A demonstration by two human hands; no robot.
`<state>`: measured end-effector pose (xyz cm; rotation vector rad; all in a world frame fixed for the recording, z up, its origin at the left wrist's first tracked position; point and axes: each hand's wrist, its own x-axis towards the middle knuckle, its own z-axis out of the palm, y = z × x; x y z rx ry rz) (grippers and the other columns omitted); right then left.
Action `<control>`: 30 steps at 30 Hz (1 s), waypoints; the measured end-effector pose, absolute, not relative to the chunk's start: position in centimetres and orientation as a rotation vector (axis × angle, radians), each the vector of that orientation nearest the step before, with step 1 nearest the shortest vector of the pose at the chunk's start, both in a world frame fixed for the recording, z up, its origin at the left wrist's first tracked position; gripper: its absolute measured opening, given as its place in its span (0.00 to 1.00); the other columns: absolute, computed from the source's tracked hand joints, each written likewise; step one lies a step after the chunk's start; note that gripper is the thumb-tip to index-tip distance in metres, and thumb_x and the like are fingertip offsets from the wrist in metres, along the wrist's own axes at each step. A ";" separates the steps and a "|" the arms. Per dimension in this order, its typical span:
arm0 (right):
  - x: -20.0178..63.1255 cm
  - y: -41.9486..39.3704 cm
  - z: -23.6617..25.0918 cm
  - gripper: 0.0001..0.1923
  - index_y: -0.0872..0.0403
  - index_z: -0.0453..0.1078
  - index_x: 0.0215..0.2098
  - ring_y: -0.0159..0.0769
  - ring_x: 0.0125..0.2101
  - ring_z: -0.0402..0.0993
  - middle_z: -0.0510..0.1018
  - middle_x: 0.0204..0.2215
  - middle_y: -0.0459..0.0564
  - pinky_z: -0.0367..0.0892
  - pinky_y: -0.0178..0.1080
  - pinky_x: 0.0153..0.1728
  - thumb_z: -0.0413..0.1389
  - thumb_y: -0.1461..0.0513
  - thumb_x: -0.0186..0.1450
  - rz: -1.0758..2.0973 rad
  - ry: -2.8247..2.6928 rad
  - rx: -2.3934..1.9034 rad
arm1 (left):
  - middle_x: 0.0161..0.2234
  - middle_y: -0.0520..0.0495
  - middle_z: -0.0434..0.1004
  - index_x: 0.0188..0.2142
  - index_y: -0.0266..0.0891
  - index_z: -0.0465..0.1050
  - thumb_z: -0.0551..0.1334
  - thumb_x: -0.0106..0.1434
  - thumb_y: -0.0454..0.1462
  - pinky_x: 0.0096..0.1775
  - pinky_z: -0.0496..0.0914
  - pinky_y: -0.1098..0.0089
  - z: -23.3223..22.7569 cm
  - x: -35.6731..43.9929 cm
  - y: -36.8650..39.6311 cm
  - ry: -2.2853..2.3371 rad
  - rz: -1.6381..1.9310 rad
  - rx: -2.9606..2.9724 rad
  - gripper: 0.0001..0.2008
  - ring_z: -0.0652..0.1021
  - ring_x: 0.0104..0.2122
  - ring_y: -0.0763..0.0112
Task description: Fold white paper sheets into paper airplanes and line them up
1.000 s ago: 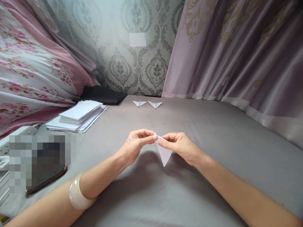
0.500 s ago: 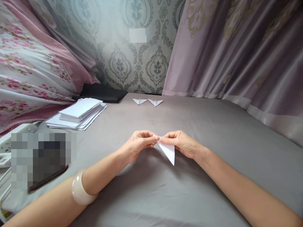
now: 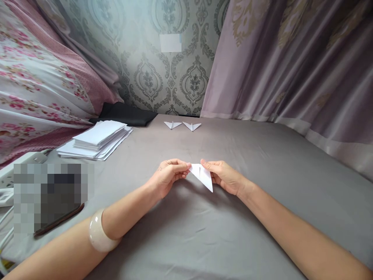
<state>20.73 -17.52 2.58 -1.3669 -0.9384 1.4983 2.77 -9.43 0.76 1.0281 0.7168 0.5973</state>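
Between my two hands a small folded piece of white paper [image 3: 204, 178] is held above the grey cloth, its pointed end hanging down toward me. My left hand [image 3: 170, 174] pinches the paper's left corner between thumb and fingers. My right hand [image 3: 225, 175] grips its upper right side, thumb on top and fingers behind, partly hidden by the sheet. A crease runs down near the paper's middle. Farther back lie two folded white paper planes, a left one [image 3: 172, 125] and a right one [image 3: 192, 126], side by side with wings spread.
A stack of white paper [image 3: 97, 136] lies at the left, before a folded black cloth [image 3: 125, 114]. Nearer are a power strip [image 3: 25, 163] and a pixelated dark object [image 3: 62, 206]. Curtains [image 3: 262, 70] hang at the right; patterned wallpaper [image 3: 148, 77] is behind.
My hands have moved slightly apart, with the right thumb shifted right along the paper. More of the folded paper shows between them, and its tip has risen a little.
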 end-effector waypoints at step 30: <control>21.3 -16.7 1.1 0.17 0.55 0.72 0.26 0.28 0.21 0.58 0.67 0.19 0.42 0.51 0.33 0.22 0.54 0.50 0.59 1.076 -1.250 -1.722 | 0.19 0.54 0.63 0.25 0.37 0.72 0.58 0.58 0.50 0.25 0.52 0.72 0.6 3.2 -7.6 0.964 0.385 1.877 0.18 0.61 0.21 0.74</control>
